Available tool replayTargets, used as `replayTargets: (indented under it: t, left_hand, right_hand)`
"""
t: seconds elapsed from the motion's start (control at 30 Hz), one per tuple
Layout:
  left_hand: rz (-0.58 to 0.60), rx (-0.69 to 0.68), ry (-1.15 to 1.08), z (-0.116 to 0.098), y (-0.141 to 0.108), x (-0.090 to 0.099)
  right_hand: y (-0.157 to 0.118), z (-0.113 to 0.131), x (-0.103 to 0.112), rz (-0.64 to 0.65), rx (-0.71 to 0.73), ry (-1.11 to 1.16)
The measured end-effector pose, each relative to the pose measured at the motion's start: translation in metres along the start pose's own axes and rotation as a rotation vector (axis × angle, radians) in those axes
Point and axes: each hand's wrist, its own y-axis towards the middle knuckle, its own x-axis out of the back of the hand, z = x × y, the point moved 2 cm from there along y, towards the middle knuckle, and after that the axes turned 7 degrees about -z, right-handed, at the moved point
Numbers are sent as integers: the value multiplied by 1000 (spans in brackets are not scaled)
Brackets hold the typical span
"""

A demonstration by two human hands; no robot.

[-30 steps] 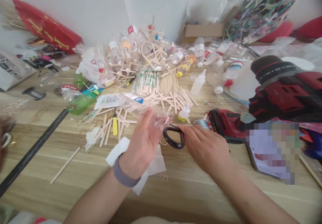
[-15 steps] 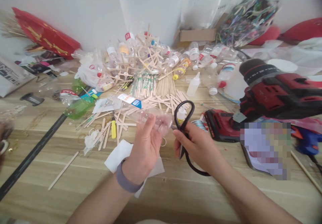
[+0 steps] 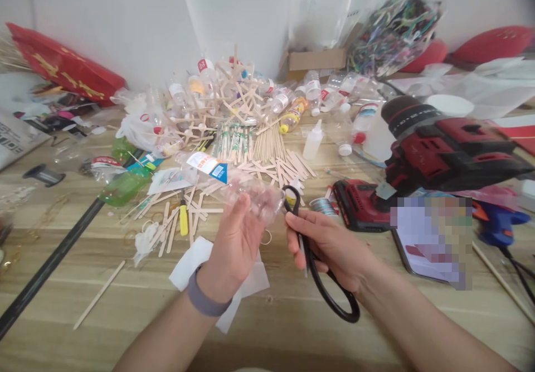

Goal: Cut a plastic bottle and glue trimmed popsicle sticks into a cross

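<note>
A clear plastic bottle (image 3: 254,193) with a white, orange and blue label lies in my left hand (image 3: 234,244), its base turned toward the right. The fingers wrap it from below and the thumb rests along its near side. My right hand (image 3: 326,244) grips a pair of black-handled scissors (image 3: 311,260) close to the bottle's base. One handle loop stands up beside the base; the other hangs low under my wrist. Most of the blades are hidden by my fingers, and whether they touch the bottle I cannot tell. Below the left hand lies white paper (image 3: 188,266).
Wooden craft sticks (image 3: 288,168) and several plastic bottles (image 3: 313,87) crowd the far side. A red and black cordless drill (image 3: 443,149) stands at right, by a phone (image 3: 426,244) and a blue glue gun (image 3: 497,221). A yellow-handled tool (image 3: 183,218) lies left of my hands.
The scissors have turned in my right hand: the upper loop has tipped lower and the other loop has swung down into view. My left hand keeps hold of the bottle. The whole view has shifted slightly.
</note>
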Motion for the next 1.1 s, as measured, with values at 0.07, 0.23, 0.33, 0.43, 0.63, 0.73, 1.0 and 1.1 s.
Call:
replayTargets:
  t: [0.07,0.23,0.33,0.43,0.63,0.73,1.0,1.1]
  left_hand:
    - [-33,55,12,1,1,1]
    - [-111,120,36,1,2,3]
    - [-114,124,41,-1,2,4]
    - [-116,133,35,-1,3,6]
    - [-110,187,91,-3,2,5]
    - [-107,244,136,-5,0,1]
    - [-156,259,117,-6,0,2]
    - [-72,246,122,-4,2,6]
  right_hand:
    - [2,-2,1,-67,129,-80]
    - [5,-4,3,-193,467,-379]
    - [4,-6,7,-300,622,-644]
    - [3,-7,12,-429,804,-965]
    - [-8,-2,12,-541,1463,-1506]
    - [-13,1,11,-533,1556,-1612]
    - [-13,-1,12,-587,1551,-1598]
    - [-10,-4,12,-570,1503,-1558]
